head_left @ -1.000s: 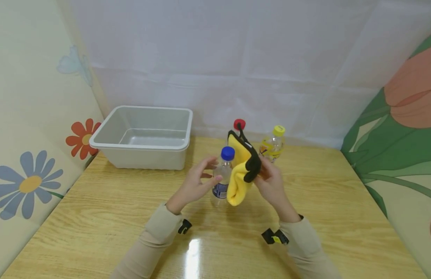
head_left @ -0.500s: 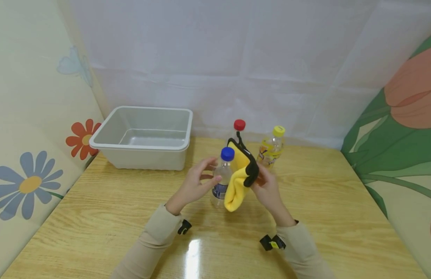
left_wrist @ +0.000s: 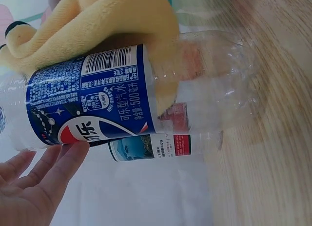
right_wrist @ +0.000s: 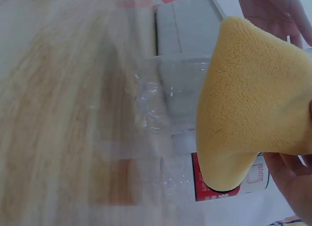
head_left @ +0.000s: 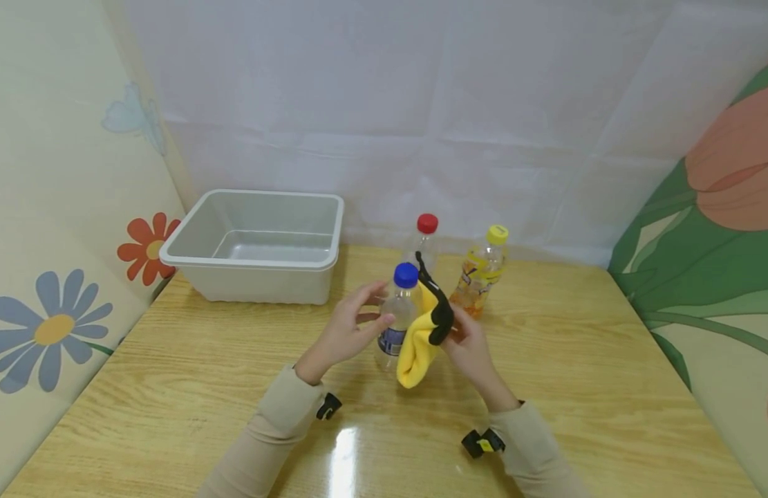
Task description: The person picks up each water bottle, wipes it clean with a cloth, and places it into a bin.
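Observation:
A clear plastic bottle with a blue cap and blue label stands upright on the table. My left hand holds it from the left, thumb in front and fingers behind. In the left wrist view fingertips touch the label's edge. My right hand pinches a folded yellow cloth with a black border and loop, close against the bottle's right side. In the right wrist view the cloth covers much of the bottle and part of the right hand.
A grey plastic tub stands at the back left of the wooden table. Behind the cloth is a red-capped bottle, partly hidden. A yellow-capped bottle stands to its right. Painted panels flank the table, and a white sheet hangs behind.
My right hand has moved the cloth down and slightly left along the bottle, uncovering more of the red-capped and yellow-capped bottles. The left hand and its bottle have stayed almost still.

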A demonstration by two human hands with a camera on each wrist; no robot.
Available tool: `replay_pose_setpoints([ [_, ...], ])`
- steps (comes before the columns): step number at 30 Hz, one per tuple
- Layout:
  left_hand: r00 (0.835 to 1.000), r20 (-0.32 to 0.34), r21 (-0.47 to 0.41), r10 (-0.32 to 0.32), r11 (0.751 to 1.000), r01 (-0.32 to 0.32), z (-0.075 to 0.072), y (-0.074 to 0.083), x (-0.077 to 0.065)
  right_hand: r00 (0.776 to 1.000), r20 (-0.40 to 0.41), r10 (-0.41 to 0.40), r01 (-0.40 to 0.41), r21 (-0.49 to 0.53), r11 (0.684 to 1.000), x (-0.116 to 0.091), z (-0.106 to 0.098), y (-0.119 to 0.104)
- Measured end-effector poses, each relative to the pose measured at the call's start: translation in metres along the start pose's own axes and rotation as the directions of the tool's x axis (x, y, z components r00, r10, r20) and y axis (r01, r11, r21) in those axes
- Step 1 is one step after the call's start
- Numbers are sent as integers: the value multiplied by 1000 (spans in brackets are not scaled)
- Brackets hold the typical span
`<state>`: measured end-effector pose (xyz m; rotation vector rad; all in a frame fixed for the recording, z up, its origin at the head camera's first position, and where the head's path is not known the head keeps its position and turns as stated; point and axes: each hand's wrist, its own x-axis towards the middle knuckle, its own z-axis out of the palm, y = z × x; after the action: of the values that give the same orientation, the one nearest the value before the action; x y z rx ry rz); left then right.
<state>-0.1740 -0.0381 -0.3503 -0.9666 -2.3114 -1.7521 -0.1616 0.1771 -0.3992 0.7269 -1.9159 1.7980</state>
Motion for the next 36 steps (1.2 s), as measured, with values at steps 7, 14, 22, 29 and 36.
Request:
replay_pose_setpoints([
  [7, 1000, 8, -39, -4, 999, 5, 2, -21, 0, 997, -3, 79, -79, -46, 996, -5, 2, 5],
  [14, 1000, 2, 1, 1, 1000, -1, 3, -20, -1, 988, 17, 154, -151, -123, 981, -9, 2, 7],
  [22, 1000, -19, 61, 15, 998, -13, 9, -19, 0, 969, 69, 236, -220, -183, 958, -13, 1, 8],
  [29, 999, -38, 56, -6, 998, 8, 11, -19, 0, 968, 77, 240, -220, -211, 952, -16, 1, 8],
  [36, 999, -42, 75, -13, 997, 16, 12, -20, 0, 979, 17, 203, -197, -181, 964, -16, -1, 5],
])
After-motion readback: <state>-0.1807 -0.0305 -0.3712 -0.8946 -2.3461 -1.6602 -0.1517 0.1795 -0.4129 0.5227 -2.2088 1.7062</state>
